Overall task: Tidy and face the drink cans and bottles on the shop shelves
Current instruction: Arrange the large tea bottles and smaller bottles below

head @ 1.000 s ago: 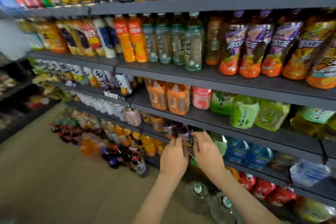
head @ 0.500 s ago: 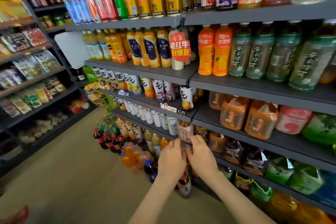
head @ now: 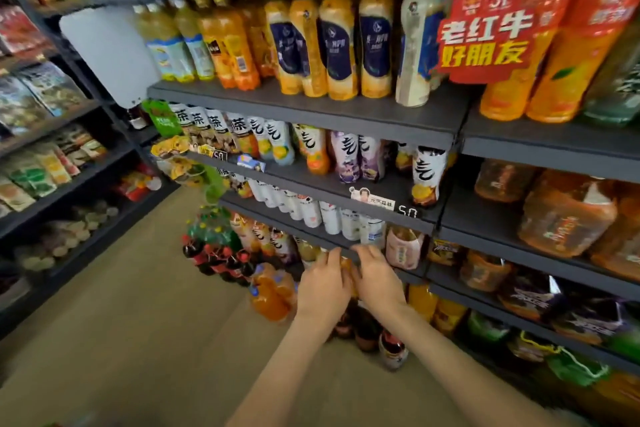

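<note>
Shifting left along the shelving, both hands have reached a fresh bay, so facing carries on here. The left hand [head: 323, 288] and right hand [head: 377, 282] curl their fingers round what seems an orange bottle [head: 346, 265] at the shelf lip [head: 414, 274], just beside a pink-labelled bottle [head: 403, 248]. Headroom under the shelf above looks tight, while the aisle floor [head: 138, 322] behind gives room.

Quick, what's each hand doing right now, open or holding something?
Left hand: fingers curled round the small orange bottle.
Right hand: curled round the same bottle.
</note>
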`<state>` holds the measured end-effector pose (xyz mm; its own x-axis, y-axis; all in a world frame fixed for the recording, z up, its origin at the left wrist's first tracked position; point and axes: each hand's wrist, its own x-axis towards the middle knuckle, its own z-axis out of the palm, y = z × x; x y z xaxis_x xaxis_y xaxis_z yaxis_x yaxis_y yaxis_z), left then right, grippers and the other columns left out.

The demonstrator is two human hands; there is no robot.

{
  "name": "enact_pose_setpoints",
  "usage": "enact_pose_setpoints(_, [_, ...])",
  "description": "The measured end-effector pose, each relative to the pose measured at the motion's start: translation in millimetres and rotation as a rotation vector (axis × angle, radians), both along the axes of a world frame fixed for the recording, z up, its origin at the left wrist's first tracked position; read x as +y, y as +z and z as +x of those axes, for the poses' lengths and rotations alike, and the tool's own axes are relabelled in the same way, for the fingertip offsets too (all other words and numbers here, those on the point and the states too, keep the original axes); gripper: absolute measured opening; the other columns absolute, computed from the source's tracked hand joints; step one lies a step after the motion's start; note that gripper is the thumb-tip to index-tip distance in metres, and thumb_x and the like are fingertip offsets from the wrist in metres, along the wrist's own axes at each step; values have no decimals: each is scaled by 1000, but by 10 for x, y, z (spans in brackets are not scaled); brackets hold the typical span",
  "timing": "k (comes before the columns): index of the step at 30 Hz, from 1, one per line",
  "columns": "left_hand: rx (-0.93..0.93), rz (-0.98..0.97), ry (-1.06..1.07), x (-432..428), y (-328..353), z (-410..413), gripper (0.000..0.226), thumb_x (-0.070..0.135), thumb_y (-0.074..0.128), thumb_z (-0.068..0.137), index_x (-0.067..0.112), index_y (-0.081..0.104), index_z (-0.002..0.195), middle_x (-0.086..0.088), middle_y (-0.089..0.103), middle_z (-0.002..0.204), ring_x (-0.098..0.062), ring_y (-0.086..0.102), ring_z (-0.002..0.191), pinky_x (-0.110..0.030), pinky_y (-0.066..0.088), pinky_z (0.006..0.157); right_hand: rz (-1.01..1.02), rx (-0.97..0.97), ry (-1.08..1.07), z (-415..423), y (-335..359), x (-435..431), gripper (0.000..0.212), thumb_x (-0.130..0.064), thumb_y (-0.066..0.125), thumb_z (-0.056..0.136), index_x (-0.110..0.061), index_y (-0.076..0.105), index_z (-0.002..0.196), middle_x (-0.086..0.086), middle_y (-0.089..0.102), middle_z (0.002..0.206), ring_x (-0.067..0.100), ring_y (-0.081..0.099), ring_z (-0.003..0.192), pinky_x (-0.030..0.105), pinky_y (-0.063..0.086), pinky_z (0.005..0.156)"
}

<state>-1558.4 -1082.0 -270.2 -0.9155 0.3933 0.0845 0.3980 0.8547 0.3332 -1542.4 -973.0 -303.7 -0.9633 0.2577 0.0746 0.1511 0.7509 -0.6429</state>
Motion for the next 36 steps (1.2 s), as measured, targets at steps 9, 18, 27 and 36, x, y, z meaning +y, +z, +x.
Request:
enact_pose_setpoints(9, [-64, -9, -172, -31, -643, -635, 31, 19, 59, 83, 10, 58, 113, -14, 63, 103, -35, 64, 86, -39, 52, 68, -49, -25, -213, -302, -691, -195, 31, -15, 52, 93, -10, 54, 124, 8, 55, 122, 25, 55, 112, 35, 49, 88])
enact_pose_setpoints(18, [-83, -40, -399, 592, -2019, -1070, 51, 26, 52, 92, 14, 39, 140, -10, 51, 129, -28, 55, 112, -37, 47, 87, -135, 55, -640, -463, -2087, 405, 47, -9, 63, 87, -3, 45, 131, 12, 51, 122, 28, 53, 112, 32, 46, 87])
enact_pose_setpoints(27, [198, 156, -432, 1424, -3043, -1266, 103, 23, 74, 74, 21, 6, 151, -22, 9, 153, -39, 19, 139, -53, 34, 107, -38, 354, -1068, -387, -2973, 1473, 86, -9, 74, 79, 0, 20, 145, 23, 34, 138, 33, 32, 128, 30, 34, 100])
enact_pose_setpoints(36, [375, 301, -641, 2446, -3505, -852, 93, 15, 75, 72, 11, 23, 148, -23, 16, 153, -34, 16, 139, -48, 24, 108, 83, 470, -1155, -328, -3412, 2362, 114, -28, 85, 66, -6, 8, 147, 24, 29, 138, 37, 28, 127, 50, 33, 104])
